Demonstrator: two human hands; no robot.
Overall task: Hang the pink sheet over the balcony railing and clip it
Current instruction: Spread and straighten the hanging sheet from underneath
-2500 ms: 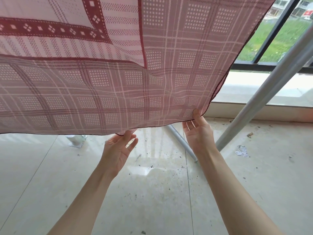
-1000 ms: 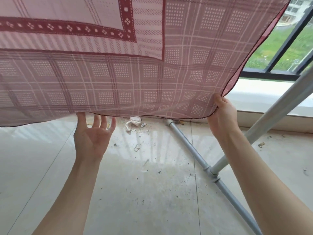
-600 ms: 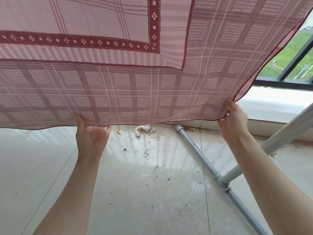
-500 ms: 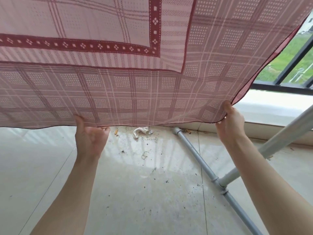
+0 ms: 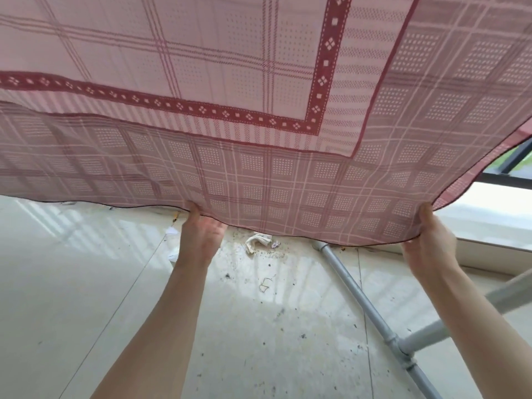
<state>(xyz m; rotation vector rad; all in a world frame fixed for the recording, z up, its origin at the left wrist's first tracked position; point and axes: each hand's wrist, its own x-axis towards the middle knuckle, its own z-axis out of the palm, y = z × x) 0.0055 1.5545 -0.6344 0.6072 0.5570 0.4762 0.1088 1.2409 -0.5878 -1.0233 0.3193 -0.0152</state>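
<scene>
The pink sheet [image 5: 259,110], checked with a dark red patterned border, hangs from above and fills the upper half of the head view. Its lower hem runs across the middle of the frame. My left hand [image 5: 200,236] grips the hem near the centre, thumb in front and fingers behind the cloth. My right hand [image 5: 431,240] grips the hem at the sheet's lower right corner. Whatever the sheet hangs over is hidden above the frame. No clip is in view.
A grey metal pipe frame [image 5: 362,300] lies on the pale tiled floor at lower right, with a slanted leg rising right. Crumpled paper [image 5: 257,241] and small debris lie under the hem. A dark window frame [image 5: 506,177] and white ledge show at far right.
My left hand went from open under the hem to gripping it. Both hands have spread apart along the hem and lifted it, and the sheet fills more of the view.
</scene>
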